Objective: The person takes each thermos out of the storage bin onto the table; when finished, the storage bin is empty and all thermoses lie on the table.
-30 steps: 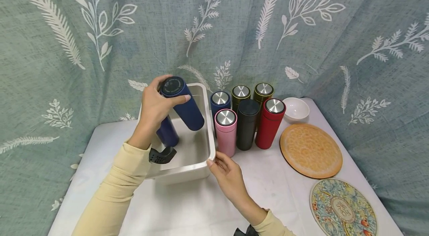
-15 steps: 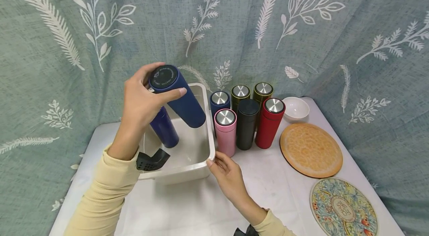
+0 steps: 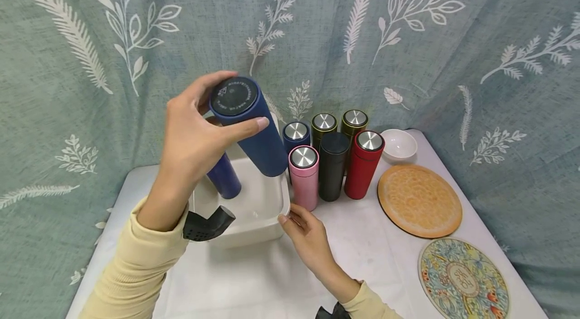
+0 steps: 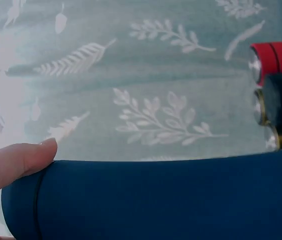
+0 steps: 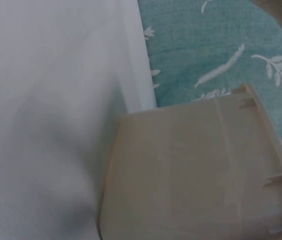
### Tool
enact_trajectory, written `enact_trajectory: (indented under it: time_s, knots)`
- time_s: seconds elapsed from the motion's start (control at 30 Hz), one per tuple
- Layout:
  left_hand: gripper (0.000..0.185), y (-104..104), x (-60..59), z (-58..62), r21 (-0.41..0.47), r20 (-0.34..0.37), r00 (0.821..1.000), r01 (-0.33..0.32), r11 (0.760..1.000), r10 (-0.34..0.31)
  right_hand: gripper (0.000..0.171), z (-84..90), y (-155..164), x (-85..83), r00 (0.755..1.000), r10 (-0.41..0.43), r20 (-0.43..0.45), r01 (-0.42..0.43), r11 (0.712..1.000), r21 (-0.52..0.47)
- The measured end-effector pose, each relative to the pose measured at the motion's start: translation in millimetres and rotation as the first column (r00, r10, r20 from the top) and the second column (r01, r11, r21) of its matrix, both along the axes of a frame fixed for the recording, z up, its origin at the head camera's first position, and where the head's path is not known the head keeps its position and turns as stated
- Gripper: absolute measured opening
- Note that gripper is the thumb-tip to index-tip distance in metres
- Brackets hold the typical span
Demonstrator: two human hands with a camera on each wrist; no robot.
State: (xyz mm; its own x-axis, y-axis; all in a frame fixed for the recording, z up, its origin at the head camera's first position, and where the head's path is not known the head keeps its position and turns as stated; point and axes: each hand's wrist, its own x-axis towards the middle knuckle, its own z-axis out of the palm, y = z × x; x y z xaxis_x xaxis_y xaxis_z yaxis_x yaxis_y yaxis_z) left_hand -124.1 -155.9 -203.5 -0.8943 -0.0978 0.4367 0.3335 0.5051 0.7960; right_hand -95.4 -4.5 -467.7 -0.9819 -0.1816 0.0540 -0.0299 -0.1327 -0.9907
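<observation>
My left hand (image 3: pixel 192 130) grips a blue thermos bottle (image 3: pixel 263 143) by its end, thumb on one side and fingers behind. The bottle is tilted above the bin, its black printed base turned up towards the head camera. In the left wrist view the blue bottle (image 4: pixel 156 200) lies across the bottom, with my thumb on it. A second, darker blue bottle (image 3: pixel 225 178) leans inside the white plastic bin (image 3: pixel 285 198), partly hidden by my left hand. At the bin's near right corner my right hand (image 3: pixel 308 238) pinches the rim; the right wrist view shows the bin's outer wall (image 5: pixel 181 170).
Right of the bin stand a pink bottle (image 3: pixel 305 178), a black bottle (image 3: pixel 334 168), a red bottle (image 3: pixel 364 165), another blue bottle (image 3: pixel 296 133) and two gold-ringed bottles (image 3: pixel 323 125). Further right are a white bowl (image 3: pixel 399 145), a round orange mat (image 3: pixel 419 201) and a patterned round mat (image 3: pixel 464 278).
My left hand has lifted the blue bottle higher and closer to the head camera, first swinging left, then back right towards the bin's right rim. The right hand stays on the rim.
</observation>
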Motion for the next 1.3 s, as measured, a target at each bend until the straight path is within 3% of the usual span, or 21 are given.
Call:
enact_trajectory:
  time_s: [0.13, 0.23, 0.43, 0.57, 0.7, 0.93, 1.13, 1.3]
  knots:
    - [0.066, 6, 14.8, 10.5, -0.005, 0.004, 1.0, 0.004, 1.0, -0.004, 0.044, -0.1, 1, 0.2, 1.0, 0.006, -0.01, -0.006, 1.0, 0.012]
    - [0.068, 12, 22.1, 15.1, -0.025, 0.019, 0.999, 0.046, 0.999, -0.046, 0.042, -0.6, 1, 0.3, 1.0, 0.004, -0.015, -0.004, 1.0, 0.018]
    - [0.07, 26, 23.0, 10.4, -0.017, 0.066, 0.984, 0.17, 0.985, -0.169, 0.046, -2.3, 2, 2.4, 1.0, 0.016, 0.003, -0.016, 1.0, 0.0]
    - [0.072, 38, 17.3, -0.2, -0.005, 0.093, 0.968, 0.236, 0.972, -0.235, 0.057, -2.7, 2, 4.7, 0.999, 0.023, 0.027, -0.023, 1.0, 0.005]
    - [0.072, 51, 8.6, -15.6, -0.049, 0.145, 0.951, 0.283, 0.958, -0.273, 0.063, -3.3, 1, 4.7, 1.0, 0.019, 0.024, -0.019, 1.0, 0.022]
    - [0.072, 72, -2.7, -40.5, -0.134, 0.2, 0.925, 0.353, 0.926, -0.323, 0.058, -5.2, 0, 6.4, 0.999, 0.005, 0.047, -0.008, 0.998, 0.06]
    - [0.069, 88, -10.3, -55.9, -0.206, 0.225, 0.917, 0.374, 0.905, -0.328, 0.042, -8.5, -2, 10.3, 1.0, -0.004, 0.012, 0.002, 0.993, 0.122]
    - [0.071, 97, -17.4, -78.4, -0.304, 0.284, 0.908, 0.389, 0.87, -0.307, 0.048, -10.7, -3, 12.1, 0.999, 0.026, 0.026, -0.028, 0.996, 0.085]
